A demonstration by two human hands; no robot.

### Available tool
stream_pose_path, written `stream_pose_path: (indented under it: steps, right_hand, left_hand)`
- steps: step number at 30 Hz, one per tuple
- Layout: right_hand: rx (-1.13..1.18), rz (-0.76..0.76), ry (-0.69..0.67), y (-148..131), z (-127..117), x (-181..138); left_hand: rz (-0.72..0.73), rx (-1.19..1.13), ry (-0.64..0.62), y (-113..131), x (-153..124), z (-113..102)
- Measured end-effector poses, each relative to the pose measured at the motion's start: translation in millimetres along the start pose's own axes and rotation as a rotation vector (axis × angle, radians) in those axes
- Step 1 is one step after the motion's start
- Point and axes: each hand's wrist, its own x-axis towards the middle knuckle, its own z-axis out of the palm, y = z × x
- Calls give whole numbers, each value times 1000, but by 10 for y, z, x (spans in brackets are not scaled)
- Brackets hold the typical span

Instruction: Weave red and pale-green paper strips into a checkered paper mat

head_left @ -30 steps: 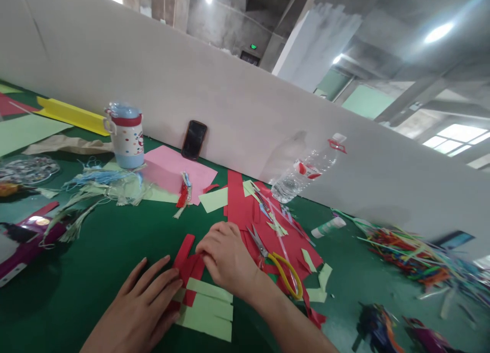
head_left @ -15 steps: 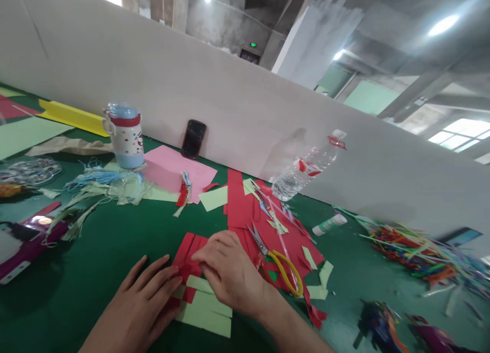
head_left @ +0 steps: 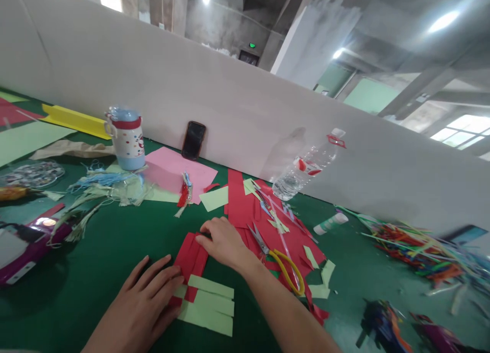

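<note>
My left hand (head_left: 141, 302) lies flat and open on the green table, its fingertips pressing the near end of red paper strips (head_left: 191, 261) woven with pale green paper strips (head_left: 209, 304). My right hand (head_left: 224, 241) rests on the far end of the red strips, fingers curled down on their top edge. Yellow-handled scissors (head_left: 277, 261) lie just right of my right wrist, on a pile of red paper (head_left: 245, 205).
A dotted mug (head_left: 126, 137), a pink sheet (head_left: 174, 172), a phone (head_left: 193, 140) leaning on the white wall, a plastic bottle (head_left: 306, 169), a glue stick (head_left: 331, 223), tassels (head_left: 99, 187) and coloured strips (head_left: 424, 251) lie around. A purple device (head_left: 23, 243) sits at the left.
My right hand has slid away from me along the red strips to their far end, and the red strips now lie flatter. My left hand has stayed in place.
</note>
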Motion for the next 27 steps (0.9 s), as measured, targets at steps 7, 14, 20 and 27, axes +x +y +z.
stream_pose_path:
  steps: [7,14,20,27]
  right_hand:
    - [-30,-7,-65,-42,5,77]
    - [-44,30,-130,-22,-10,143]
    - [-41,-12,-145,-43,-34,167]
    - [0,-141,-75,-62,-60,36]
  left_hand:
    - [7,37,-87,19,34,-104]
    - [-28,-11,-170,37,112,-201]
    - [-73,-65,-89,65,117,-143]
    - [-83,-59,-113,66,116,-179]
